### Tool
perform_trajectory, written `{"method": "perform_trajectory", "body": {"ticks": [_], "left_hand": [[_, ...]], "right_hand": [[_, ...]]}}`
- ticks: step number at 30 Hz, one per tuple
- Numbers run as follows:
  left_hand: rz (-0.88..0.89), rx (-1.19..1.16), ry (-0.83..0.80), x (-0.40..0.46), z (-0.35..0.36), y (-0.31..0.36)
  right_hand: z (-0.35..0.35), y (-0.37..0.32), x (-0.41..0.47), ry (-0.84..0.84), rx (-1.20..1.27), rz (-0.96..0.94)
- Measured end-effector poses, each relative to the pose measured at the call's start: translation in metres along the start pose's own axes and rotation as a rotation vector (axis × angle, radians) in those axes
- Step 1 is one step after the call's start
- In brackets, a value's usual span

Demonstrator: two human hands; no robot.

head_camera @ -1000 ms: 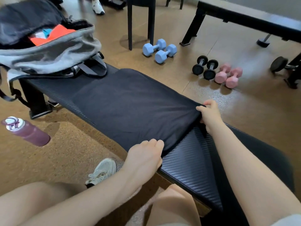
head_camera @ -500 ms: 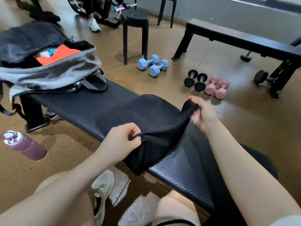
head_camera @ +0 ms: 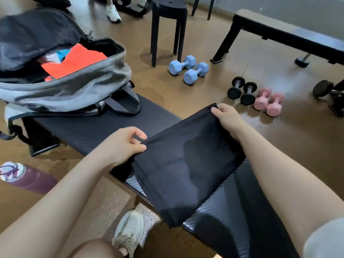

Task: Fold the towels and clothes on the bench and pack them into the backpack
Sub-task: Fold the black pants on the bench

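Folding step: left hand [head_camera: 122,144] and right hand [head_camera: 228,119] each pinching a corner of the black cloth [head_camera: 186,164] doubled across the worktop [head_camera: 89,129] middle. Next, likely: fold again, then into the backpack [head_camera: 65,94] at the far end.

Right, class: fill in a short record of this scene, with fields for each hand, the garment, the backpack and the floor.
left hand: pinches one end of the fold
right hand: grips the far end
black garment: folded over, lying across the bench
backpack: open on the bench, orange item inside
floor: blue dumbbells, pink dumbbells, purple bottle
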State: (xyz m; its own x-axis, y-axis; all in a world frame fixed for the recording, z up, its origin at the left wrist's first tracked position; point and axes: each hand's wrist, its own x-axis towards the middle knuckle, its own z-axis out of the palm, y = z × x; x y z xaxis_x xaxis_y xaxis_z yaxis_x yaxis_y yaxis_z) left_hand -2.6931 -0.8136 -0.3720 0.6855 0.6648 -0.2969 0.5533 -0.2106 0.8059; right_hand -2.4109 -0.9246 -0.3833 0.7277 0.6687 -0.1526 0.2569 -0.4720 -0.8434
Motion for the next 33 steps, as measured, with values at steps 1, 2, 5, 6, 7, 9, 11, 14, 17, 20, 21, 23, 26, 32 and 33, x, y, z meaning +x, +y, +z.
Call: {"method": "perform_trajectory", "body": {"ticks": [1,2,5,6,7,9,11,14,17,20,21,23,26,32,33], "left_hand": [[-0.002,0.074,0.001,0.004,0.001,-0.004],[0.002,0.145,0.007,0.007,0.003,-0.007],[0.024,0.431,0.052,0.007,0.011,-0.01],[0.05,0.567,0.127,0.003,0.013,-0.008],[0.125,0.684,0.234,-0.003,0.018,-0.005],[0.375,0.718,0.379,-0.016,0.036,0.01],[0.498,0.707,0.331,-0.026,0.063,0.019],[0.315,0.794,0.102,-0.033,0.092,0.008],[0.255,0.883,0.021,-0.037,0.096,-0.017],[0.243,0.899,-0.041,-0.041,0.094,-0.023],[0.252,0.884,-0.019,-0.042,0.094,-0.024],[0.257,0.91,-0.003,-0.042,0.096,-0.025],[0.25,0.939,0.006,-0.044,0.094,-0.022],[0.468,0.869,0.088,-0.063,0.112,0.008],[0.488,0.842,0.059,-0.071,0.119,0.018]], "right_hand": [[0.008,0.007,0.006,0.019,-0.123,0.007],[0.016,0.013,0.011,0.039,-0.225,0.023],[0.032,0.022,0.014,0.125,-0.416,0.062],[0.034,0.022,0.009,0.219,-0.479,0.001],[0.035,0.019,0.001,0.329,-0.53,-0.119],[0.037,0.008,-0.028,0.392,-0.511,-0.45],[0.045,0.004,-0.062,0.099,-0.553,-0.684],[0.054,0.019,-0.084,-0.343,-0.814,-0.71],[0.047,0.037,-0.067,-0.396,-0.961,-0.677],[0.028,0.048,-0.043,-0.341,-1.008,-0.61],[0.02,0.053,-0.035,-0.32,-1.012,-0.564],[0.009,0.058,-0.022,-0.296,-1.026,-0.467],[0.0,0.057,-0.031,-0.135,-0.993,-0.535],[-0.028,0.078,-0.12,-0.123,-0.84,-0.923],[-0.033,0.088,-0.126,-0.194,-0.894,-0.911]]}}
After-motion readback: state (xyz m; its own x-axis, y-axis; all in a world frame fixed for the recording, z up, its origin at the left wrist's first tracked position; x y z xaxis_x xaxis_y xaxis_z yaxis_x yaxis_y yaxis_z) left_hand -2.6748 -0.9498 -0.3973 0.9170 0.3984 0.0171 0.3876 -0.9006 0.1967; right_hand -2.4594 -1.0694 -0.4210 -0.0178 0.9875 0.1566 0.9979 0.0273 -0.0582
